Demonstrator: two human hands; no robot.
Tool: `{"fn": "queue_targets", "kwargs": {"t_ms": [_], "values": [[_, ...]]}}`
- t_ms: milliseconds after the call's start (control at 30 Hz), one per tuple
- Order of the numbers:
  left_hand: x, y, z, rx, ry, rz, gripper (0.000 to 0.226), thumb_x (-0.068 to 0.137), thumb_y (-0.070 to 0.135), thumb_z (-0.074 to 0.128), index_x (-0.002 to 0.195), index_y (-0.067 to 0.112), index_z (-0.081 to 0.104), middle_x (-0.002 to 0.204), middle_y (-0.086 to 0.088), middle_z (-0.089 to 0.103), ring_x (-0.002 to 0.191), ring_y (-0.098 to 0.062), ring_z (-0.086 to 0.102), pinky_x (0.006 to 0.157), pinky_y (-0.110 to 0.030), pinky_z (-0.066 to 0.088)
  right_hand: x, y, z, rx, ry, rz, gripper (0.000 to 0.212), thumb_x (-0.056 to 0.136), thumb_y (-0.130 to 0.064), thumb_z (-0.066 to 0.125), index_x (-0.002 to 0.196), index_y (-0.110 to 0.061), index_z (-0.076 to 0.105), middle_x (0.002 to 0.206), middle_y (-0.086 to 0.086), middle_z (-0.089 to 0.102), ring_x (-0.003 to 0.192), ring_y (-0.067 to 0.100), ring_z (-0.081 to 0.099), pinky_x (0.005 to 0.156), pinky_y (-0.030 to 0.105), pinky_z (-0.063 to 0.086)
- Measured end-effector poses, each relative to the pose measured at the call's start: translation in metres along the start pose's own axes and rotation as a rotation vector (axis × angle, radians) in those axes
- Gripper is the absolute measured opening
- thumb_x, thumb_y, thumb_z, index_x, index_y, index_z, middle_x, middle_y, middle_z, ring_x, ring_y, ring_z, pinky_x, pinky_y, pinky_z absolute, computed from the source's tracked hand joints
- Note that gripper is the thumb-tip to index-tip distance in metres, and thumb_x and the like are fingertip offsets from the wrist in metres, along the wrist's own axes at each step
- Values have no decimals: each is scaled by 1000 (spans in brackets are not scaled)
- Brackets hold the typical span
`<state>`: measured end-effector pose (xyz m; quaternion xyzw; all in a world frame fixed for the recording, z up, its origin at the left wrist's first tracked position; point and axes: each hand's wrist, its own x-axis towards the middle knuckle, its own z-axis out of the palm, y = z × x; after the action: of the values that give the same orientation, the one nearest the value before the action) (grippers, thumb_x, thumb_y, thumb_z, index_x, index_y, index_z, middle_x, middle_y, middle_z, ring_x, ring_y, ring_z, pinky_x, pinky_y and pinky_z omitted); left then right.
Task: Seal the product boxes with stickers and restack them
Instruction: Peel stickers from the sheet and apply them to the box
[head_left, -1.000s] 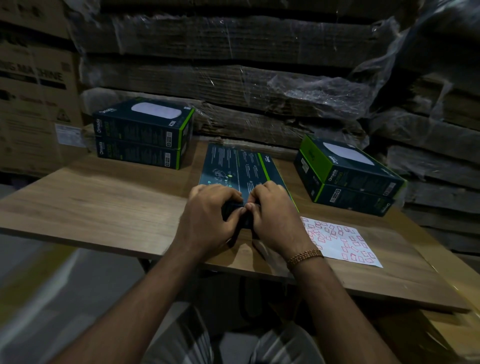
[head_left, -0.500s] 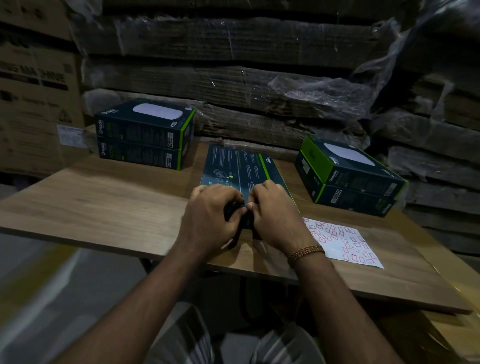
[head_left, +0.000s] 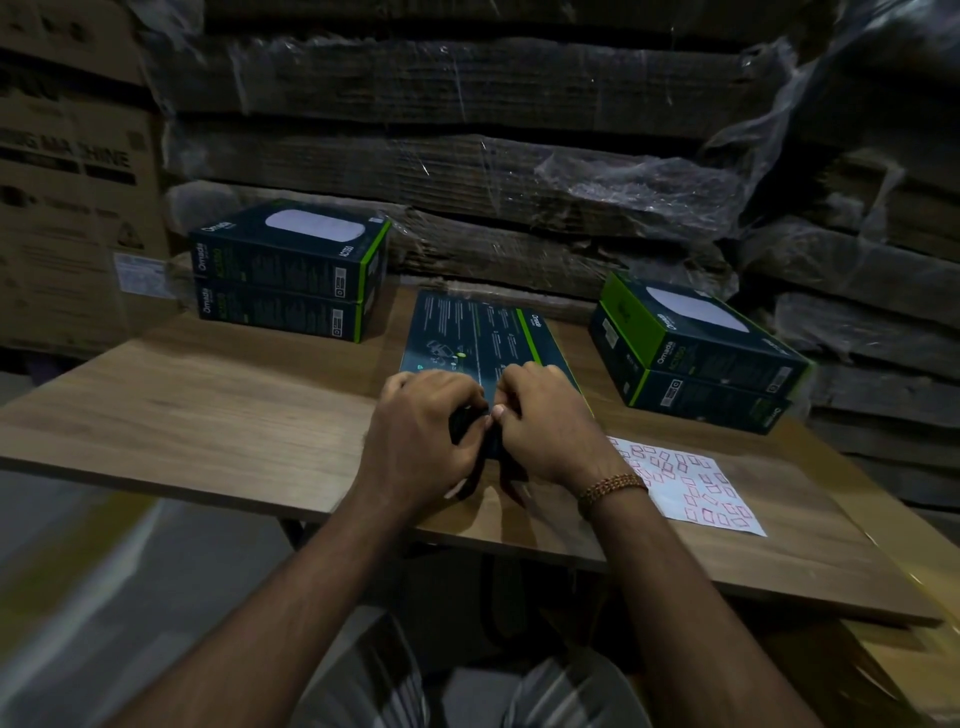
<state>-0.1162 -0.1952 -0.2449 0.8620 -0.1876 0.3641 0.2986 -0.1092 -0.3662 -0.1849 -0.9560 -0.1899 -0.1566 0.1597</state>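
Dark-green cardboard fills the middle of a wooden table (head_left: 208, 415) as a person works both hands over the near end of a product box (head_left: 478, 332) lying flat, printed back upward, its far end pointing toward plastic-wrapped pallets of flattened cartons (head_left: 467, 171). The left hand (head_left: 421, 431) and right hand (head_left: 545, 426) sit close together, fingers curled over the box's near edge and thumbs nearly touching at the flap; whether a sticker lies beneath the thumbs cannot be told, since the hands cover that spot. A white sticker sheet (head_left: 691, 483) dotted with small red-outlined labels rests on the table just beside the right wrist, which wears a beaded bracelet (head_left: 613, 488). Two boxes form a left stack (head_left: 291, 275) at the table's far left, and two more make a right stack (head_left: 696, 353), set at an angle, at the far right. Judging by its thin, stiff retail carton, the box should be light and rigid enough to lift by its long sides, though the glossy print may be slick and the corners could crush under a hard squeeze. The likely step in hand is pressing a seal across the flap seam, with restacking not yet done for this box.
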Motion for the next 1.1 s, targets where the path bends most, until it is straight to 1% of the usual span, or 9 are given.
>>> {"fn": "queue_targets", "kwargs": {"t_ms": [200,300,400,533,667,833,933,1000,1100], "values": [[1,1,0,3,-7,0,14,95,40,71,102,32,63,101,16,65,103,-8,59,104,-40,39,-1,2,6,34,55,-11,6,100,-26,57,95,-24,54,93,-7,53,96,19,44,84,43,42],[1,1,0,5,-11,-2,13,95,41,71,102,33,62,100,16,64,102,-7,58,104,-39,39,-3,6,9,74,74,-15,7,101,-28,59,107,-26,56,92,-10,50,99,18,45,87,43,44],[0,2,-1,-1,-13,1,13,97,41,70,102,33,62,99,16,63,100,-7,58,105,-40,40,0,11,11,188,76,14,14,100,-28,62,113,-30,56,86,-9,53,100,17,47,82,41,45],[1,2,-1,-1,-11,4,14,97,42,70,103,31,63,102,15,65,101,-8,60,106,-41,41,5,17,13,321,98,43,16,98,-20,68,106,-28,58,72,-5,57,79,14,52,73,32,39],[0,2,-1,-2,-6,1,14,98,42,70,103,32,62,101,15,64,101,-8,59,107,-41,41,8,17,10,395,101,90,17,97,-16,71,104,-25,59,70,-4,58,60,4,50,63,33,45],[0,3,-1,-4,-5,-2,14,98,43,69,103,32,62,102,16,65,102,-8,60,107,-43,41,7,19,10,393,111,118,17,97,-20,73,106,-26,60,75,-5,62,67,9,55,71,43,54],[0,3,0,5,-6,1,14,98,44,69,103,33,61,102,15,64,102,-8,59,106,-43,42,5,19,12,386,146,134,16,97,-20,72,105,-26,60,77,-6,63,70,9,57,74,43,53],[0,2,0,14,-10,3,15,98,44,69,104,32,61,103,15,64,102,-8,59,107,-42,41,4,19,13,403,190,148,14,98,-21,71,105,-26,60,80,-8,63,72,6,57,75,40,54],[0,2,1,20,-12,2,16,98,43,69,105,33,60,104,16,64,103,-6,58,108,-38,39,-6,20,17,454,295,131,11,101,-19,69,103,-27,62,89,-10,66,83,1,61,74,26,50]]}}
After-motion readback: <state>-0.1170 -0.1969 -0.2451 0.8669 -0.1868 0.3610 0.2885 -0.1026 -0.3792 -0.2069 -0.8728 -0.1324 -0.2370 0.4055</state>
